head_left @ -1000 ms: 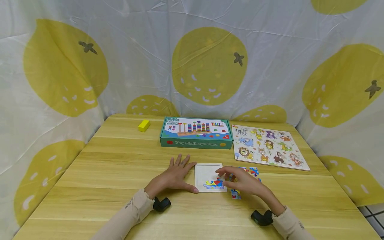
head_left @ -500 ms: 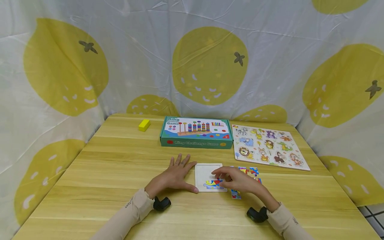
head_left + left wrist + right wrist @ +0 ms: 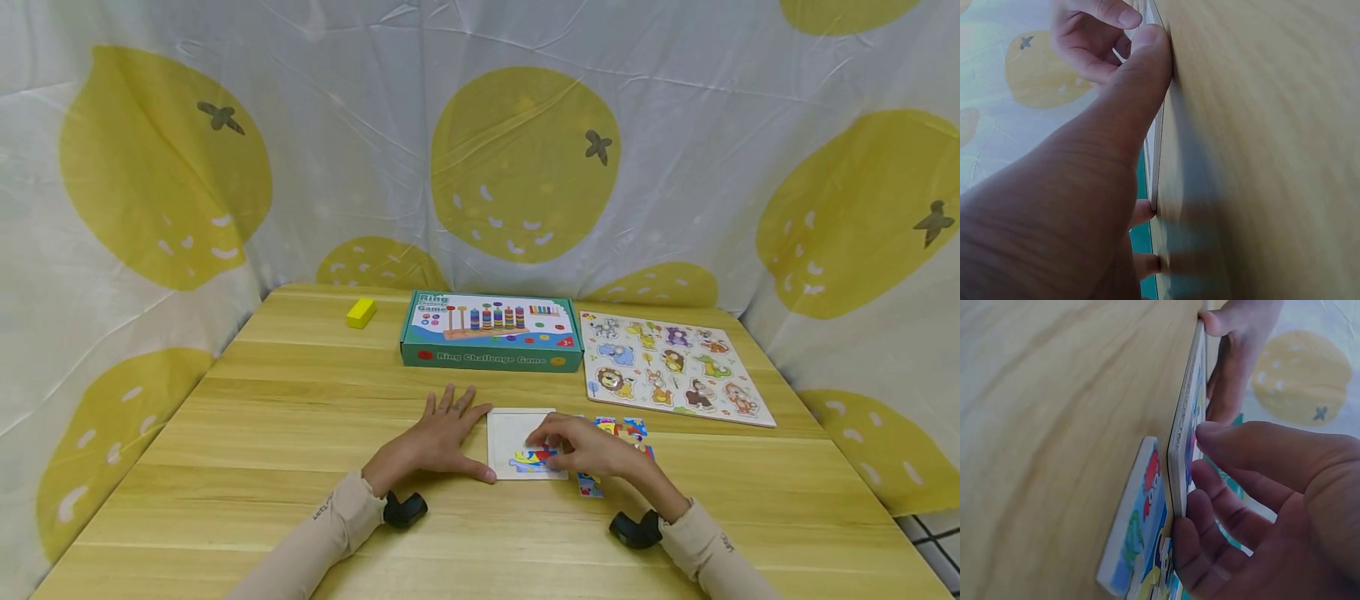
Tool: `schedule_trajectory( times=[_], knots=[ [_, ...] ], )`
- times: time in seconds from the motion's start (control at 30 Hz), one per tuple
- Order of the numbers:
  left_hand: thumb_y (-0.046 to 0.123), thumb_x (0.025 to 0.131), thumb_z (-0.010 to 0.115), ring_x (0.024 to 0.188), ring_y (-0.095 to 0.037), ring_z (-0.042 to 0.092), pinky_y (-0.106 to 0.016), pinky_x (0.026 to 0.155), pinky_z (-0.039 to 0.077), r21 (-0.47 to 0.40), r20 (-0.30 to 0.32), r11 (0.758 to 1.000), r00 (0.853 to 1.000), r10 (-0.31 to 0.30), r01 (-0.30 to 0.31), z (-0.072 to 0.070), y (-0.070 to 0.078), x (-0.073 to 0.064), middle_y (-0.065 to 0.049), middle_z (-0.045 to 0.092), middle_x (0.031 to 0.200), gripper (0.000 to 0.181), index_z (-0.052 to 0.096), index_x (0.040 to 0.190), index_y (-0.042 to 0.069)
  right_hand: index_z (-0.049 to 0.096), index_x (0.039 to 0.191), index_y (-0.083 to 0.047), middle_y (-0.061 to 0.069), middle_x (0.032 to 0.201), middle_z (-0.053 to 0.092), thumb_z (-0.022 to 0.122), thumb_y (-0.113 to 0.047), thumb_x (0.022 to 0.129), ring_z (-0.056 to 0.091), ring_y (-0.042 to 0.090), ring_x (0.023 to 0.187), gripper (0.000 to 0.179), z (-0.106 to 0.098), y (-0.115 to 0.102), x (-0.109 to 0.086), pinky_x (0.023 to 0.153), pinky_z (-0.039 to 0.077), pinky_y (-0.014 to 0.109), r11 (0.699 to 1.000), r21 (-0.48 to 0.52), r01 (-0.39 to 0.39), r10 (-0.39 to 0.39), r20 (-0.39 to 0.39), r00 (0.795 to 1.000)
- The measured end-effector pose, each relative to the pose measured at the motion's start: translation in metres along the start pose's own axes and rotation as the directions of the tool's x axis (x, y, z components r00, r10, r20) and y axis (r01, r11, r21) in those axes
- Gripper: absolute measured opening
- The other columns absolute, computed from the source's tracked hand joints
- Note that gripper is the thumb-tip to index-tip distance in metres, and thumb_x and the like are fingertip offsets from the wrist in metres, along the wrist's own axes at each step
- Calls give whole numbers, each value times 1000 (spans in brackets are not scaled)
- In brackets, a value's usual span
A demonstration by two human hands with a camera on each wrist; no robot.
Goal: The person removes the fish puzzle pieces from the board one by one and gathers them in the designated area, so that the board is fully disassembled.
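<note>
My left hand (image 3: 438, 442) lies spread on the table, its thumb and a finger against the left edge of a small square puzzle tray (image 3: 517, 423). Several joined jigsaw pieces (image 3: 529, 460), yellow, red and blue, lie in the tray's lower right part. Over the tray's right side, my right hand (image 3: 592, 443) has bent fingers and pinches a jigsaw piece (image 3: 1190, 447) at the end of that group. Fingers hide most of this piece. Loose jigsaw pieces (image 3: 591, 487) lie just right of the tray, partly under the right hand; one (image 3: 1135, 519) shows a red crab.
Behind the tray stands a green Ring Challenge Game box (image 3: 491, 357). To its right lies an animal peg puzzle board (image 3: 678, 367), and a yellow block (image 3: 361, 313) sits at the back left. A lemon-print curtain (image 3: 352, 167) encloses the table (image 3: 285, 417).
My right hand has shifted left over the tray, and its thumb and fingers have drawn closer together around the joined pieces. My left hand stays in place.
</note>
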State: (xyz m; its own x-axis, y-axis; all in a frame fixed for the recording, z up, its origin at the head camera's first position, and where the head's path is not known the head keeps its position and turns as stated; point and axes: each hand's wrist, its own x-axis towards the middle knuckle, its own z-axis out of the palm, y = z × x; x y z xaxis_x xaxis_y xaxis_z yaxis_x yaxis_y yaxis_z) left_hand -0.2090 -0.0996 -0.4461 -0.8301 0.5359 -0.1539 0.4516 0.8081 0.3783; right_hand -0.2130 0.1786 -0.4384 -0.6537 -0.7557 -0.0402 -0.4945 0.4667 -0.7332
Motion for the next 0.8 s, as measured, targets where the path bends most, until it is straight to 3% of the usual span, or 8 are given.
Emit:
schedule_trajectory(
  times=[0.8],
  knots=[
    [74,69,66,144,-46,-3,-65,111,-3,6,-2,1000,1000,3,-3,1,0,0,-14,10,160,105,27,152,23,67,107,-11,2,104,58,68,-5,88,50,17,84,20,5,1,0,68,46,22,999,-44,8,-9,-20,1000]
  ],
)
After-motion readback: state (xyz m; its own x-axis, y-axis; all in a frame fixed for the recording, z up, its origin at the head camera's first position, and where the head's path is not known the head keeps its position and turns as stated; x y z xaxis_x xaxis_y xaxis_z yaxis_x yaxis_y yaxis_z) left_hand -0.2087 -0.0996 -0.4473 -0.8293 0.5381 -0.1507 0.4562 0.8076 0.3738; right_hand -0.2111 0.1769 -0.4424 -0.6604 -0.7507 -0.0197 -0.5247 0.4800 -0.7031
